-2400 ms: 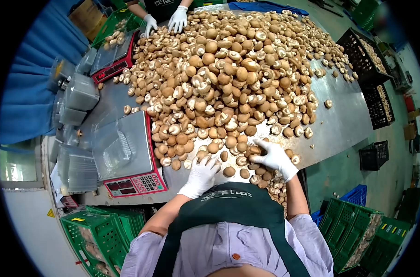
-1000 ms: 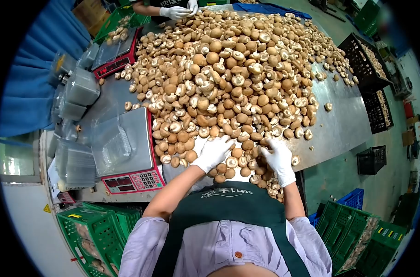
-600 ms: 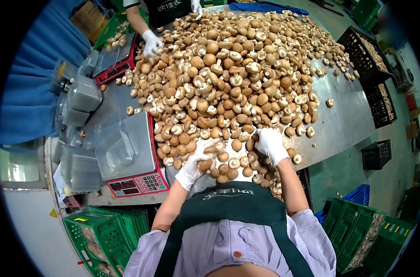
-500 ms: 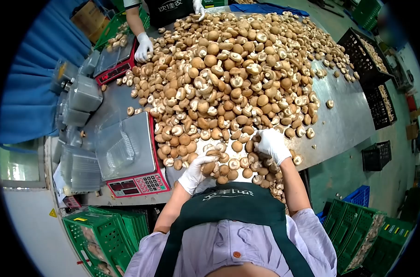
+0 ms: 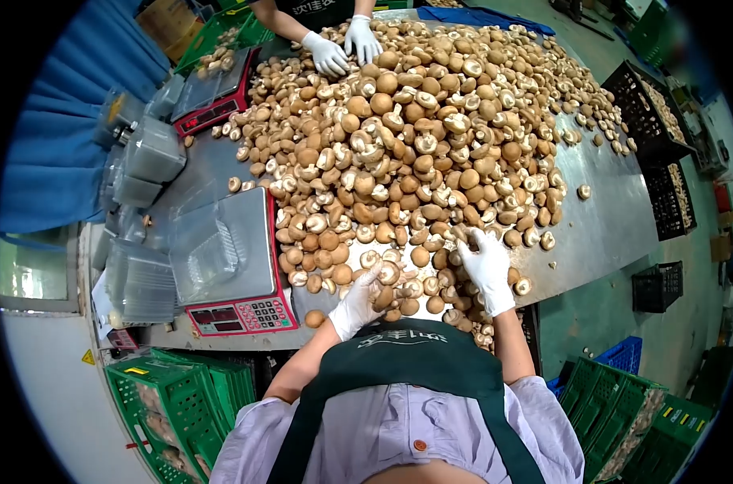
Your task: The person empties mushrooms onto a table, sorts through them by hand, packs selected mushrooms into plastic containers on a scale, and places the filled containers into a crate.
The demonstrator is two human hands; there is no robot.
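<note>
Left hand: the gloved left hand [image 5: 355,308] is up at the near edge, fingers curled in a loose cup around at least one mushroom [image 5: 383,299], another cap right at the fingertips; the exact count is hidden.
Right hand: over at the foot of the pile goes the right hand [image 5: 487,270], fingers half bent, thumb apart, tips against the brown caps — whether it has a grip on one, I cannot tell.
Just changed: a lone mushroom [image 5: 315,318] has appeared on the metal, between the left wrist and the near scale, where a moment ago there was none; the right hand has loosened from its tighter curl.
What that means: one piece now sits apart from the rest, and the left hand, by the look of it, is the one keeping hold while the right searches.
Mushroom heap: the great heap [image 5: 431,137] covers the middle of the metal table [image 5: 600,218], thinning to loose caps between the two hands.
Near scale: the red-edged near scale [image 5: 263,314] stands left of the heap, a clear plastic tray [image 5: 215,256] on its platform.
Far side: a co-worker's gloved hands [image 5: 326,55] have come together on the heap — one was down beside the far scale [image 5: 209,115] just before.
</note>
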